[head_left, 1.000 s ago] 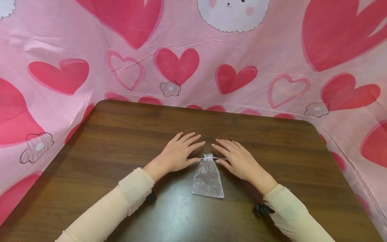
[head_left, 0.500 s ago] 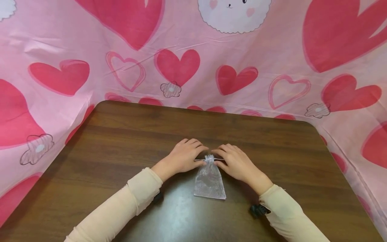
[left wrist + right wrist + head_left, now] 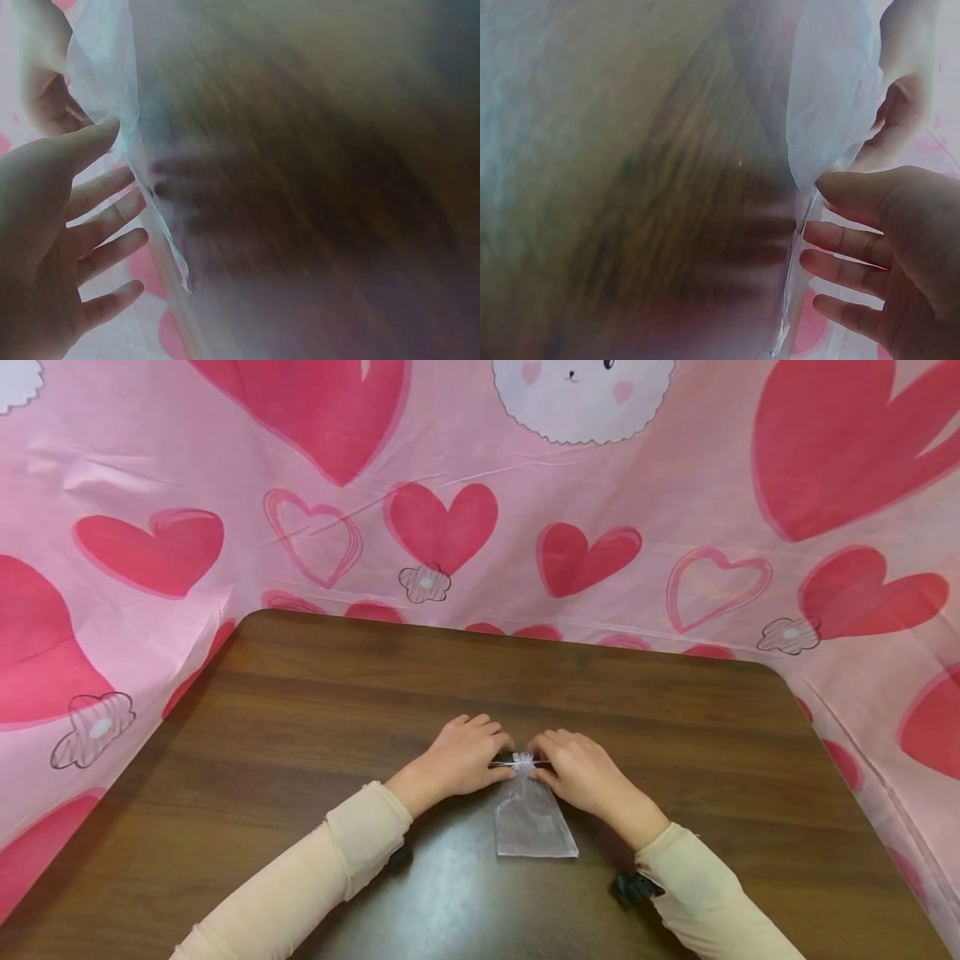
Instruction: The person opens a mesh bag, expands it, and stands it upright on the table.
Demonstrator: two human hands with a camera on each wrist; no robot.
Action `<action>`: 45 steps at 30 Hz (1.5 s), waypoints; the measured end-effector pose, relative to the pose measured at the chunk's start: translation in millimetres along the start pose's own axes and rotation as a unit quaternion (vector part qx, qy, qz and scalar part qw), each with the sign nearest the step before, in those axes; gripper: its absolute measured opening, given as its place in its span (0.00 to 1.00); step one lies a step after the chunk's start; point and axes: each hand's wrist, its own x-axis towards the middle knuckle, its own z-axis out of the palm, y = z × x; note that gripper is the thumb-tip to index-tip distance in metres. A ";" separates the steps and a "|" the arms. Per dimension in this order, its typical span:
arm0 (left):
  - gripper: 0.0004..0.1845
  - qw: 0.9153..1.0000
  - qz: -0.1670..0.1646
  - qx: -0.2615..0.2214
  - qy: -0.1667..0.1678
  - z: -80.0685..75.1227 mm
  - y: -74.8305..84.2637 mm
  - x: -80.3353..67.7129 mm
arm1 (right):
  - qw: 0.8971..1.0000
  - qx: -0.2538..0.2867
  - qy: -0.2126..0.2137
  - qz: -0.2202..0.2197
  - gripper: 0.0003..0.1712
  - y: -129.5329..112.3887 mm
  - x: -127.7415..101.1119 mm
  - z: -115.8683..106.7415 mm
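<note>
A small sheer white drawstring bag lies flat on the dark wooden table, neck pointing away from me. My left hand and right hand sit on either side of the gathered neck, where the thin drawstring runs sideways. In the left wrist view the left hand has spread, lightly bent fingers, its thumb touching the bag's edge. The right wrist view shows the right hand likewise, thumb tip against the bag. No pinch on the string shows.
A pink cloth printed with red hearts hangs behind the table and drapes down both sides. Cream sleeves cover both forearms, with black wrist mounts under them. The table's far edge is rounded at the corners.
Both hands have slid inward from flat, spread positions to the bag's neck, with fingers bending. The bag's bottom has shifted slightly right and toward me.
</note>
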 end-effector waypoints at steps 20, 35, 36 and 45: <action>0.09 0.998 -0.005 -0.061 0.011 2.5 8.3 5.3 | 0.999 0.027 0.030 -0.002 0.11 -6.2 0.5 0.4; 0.07 0.987 -0.012 -0.124 0.101 -6.5 3.9 -10.0 | 0.982 0.133 0.058 0.125 0.13 -16.6 -3.7 -11.8; 0.07 0.986 -0.011 -0.127 0.111 -8.0 3.8 -11.4 | 0.978 0.147 0.056 0.133 0.11 -16.8 -4.1 -12.7; 0.07 0.962 -0.011 -0.194 0.191 -14.3 2.7 -19.0 | 0.948 0.268 0.113 0.130 0.04 -18.5 -5.3 -14.8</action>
